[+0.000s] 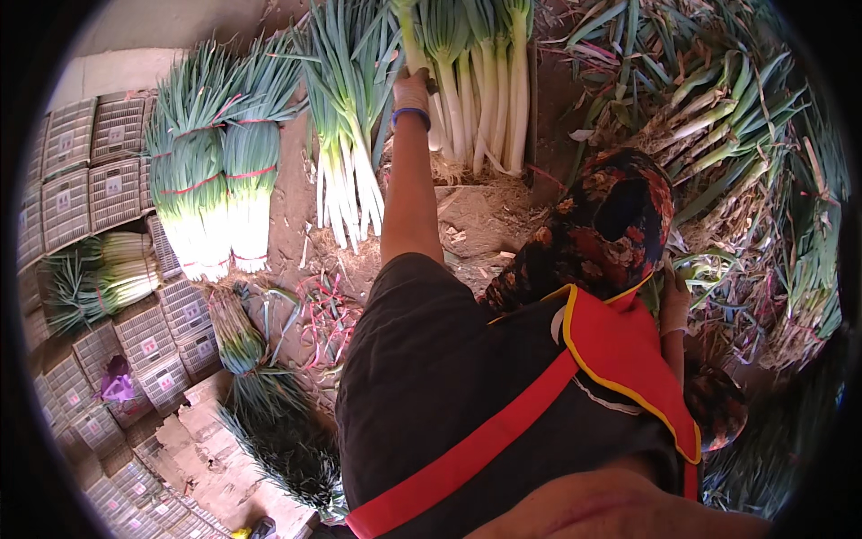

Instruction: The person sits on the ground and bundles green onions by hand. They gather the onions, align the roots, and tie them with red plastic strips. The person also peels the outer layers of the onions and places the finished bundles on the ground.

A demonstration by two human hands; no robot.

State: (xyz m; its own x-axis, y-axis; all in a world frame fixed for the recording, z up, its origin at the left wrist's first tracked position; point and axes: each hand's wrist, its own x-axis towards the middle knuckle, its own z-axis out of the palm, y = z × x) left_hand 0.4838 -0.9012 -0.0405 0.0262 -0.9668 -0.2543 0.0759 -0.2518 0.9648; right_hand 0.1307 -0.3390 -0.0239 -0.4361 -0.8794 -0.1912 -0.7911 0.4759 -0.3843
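My left arm reaches forward, and my left hand (412, 92), in a pale glove with a blue band at the wrist, is closed around a thick leek (410, 38). To its right, several long leeks (488, 99) with white shanks lie side by side. Left of the wrist spreads a loose pile of cleaner leeks (348, 171), white ends toward me. Beside my right knee, my right hand (674, 304), also gloved, is curled next to green leaf. The knee and leaves partly hide its fingers, and what they hold is unclear.
Tied leek bundles (199, 193) stand at the left beside stacked plastic crates (115, 199). Red and pink ties (328, 314) litter the floor. Untrimmed leeks (718, 117) and a heap of leafy waste (727, 305) lie on the right. A darker bundle (238, 337) lies lower left.
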